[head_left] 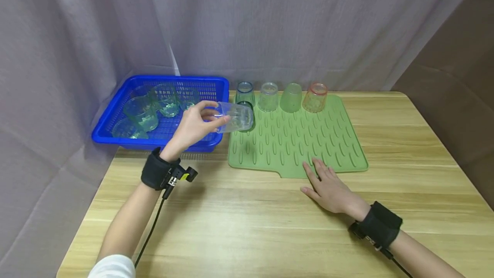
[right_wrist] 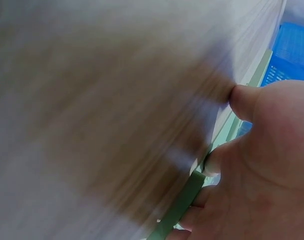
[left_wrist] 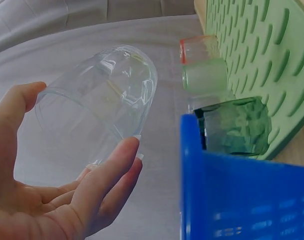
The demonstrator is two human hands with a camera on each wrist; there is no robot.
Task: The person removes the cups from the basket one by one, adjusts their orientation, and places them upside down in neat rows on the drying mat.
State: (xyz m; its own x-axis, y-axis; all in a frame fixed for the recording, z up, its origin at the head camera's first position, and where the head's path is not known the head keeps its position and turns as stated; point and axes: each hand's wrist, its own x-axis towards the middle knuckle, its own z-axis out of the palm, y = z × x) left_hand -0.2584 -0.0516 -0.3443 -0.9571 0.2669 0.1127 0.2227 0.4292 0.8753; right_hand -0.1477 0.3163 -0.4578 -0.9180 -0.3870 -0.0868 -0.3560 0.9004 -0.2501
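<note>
My left hand (head_left: 193, 124) grips a clear glass (head_left: 240, 119) tipped on its side, thumb and fingers around its open end. It hangs near the left edge of a green ribbed drying mat (head_left: 301, 140), its base toward the mat. A dark green glass (left_wrist: 236, 127) stands behind it, partly hidden in the head view. Along the mat's back edge, upside down, are a blue-rimmed glass (head_left: 245, 91), a clear glass (head_left: 268, 98), a pale green glass (head_left: 291, 98) and a red-rimmed glass (head_left: 315, 98). My right hand (head_left: 329, 190) rests spread at the mat's front edge.
A blue plastic basket (head_left: 123, 141) left of the mat holds several greenish-looking glasses (head_left: 142, 113). Grey curtains (head_left: 247, 25) hang behind the wooden table (head_left: 239, 226). A black cable (head_left: 148, 237) trails from the left wrist strap.
</note>
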